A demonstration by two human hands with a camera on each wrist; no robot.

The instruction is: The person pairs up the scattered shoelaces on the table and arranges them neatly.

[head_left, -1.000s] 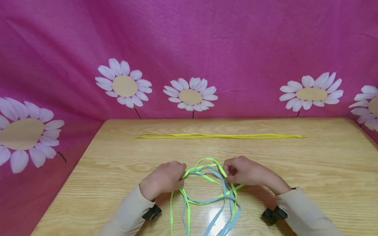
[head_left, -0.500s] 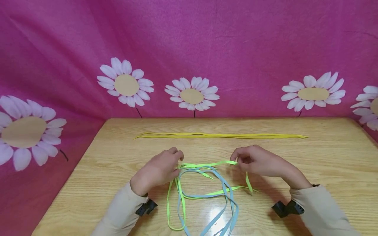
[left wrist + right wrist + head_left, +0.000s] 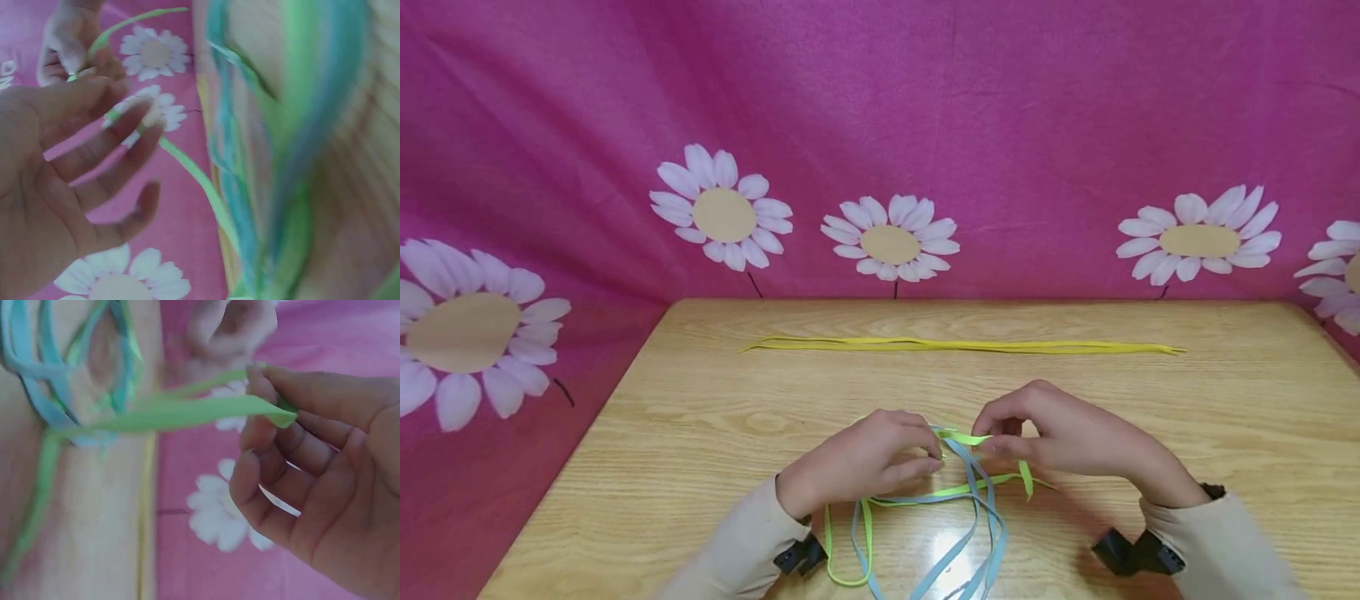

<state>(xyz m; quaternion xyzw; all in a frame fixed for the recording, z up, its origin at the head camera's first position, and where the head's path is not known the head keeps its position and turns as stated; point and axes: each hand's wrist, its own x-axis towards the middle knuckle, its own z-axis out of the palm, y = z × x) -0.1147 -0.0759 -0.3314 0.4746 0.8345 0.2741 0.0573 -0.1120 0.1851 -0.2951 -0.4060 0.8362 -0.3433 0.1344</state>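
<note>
My right hand (image 3: 1052, 425) pinches a flat neon green shoelace (image 3: 964, 437) between thumb and fingertips, just above the table. A short length of it dangles below that hand. To the left, my left hand (image 3: 880, 454) reaches over the pile with loosely bent, spread fingers; in the left wrist view the green lace (image 3: 197, 172) passes behind them. Pale blue shoelaces (image 3: 988, 521) lie looped together with the green ones beneath and between the hands. A green loop (image 3: 848, 581) rests in front of the left wrist. Part of the pile is hidden by the left hand.
A yellow shoelace (image 3: 970, 345) lies doubled and stretched straight across the back of the wooden table (image 3: 715, 400). Behind the table hangs a pink cloth (image 3: 1022, 125) printed with white daisies. Black wrist cameras (image 3: 1138, 552) sit under both cuffs.
My right hand has drawn a green lace out to the right of the pile. My left hand first moved back left, then came right toward the right hand, leaving the green loop below it.
</note>
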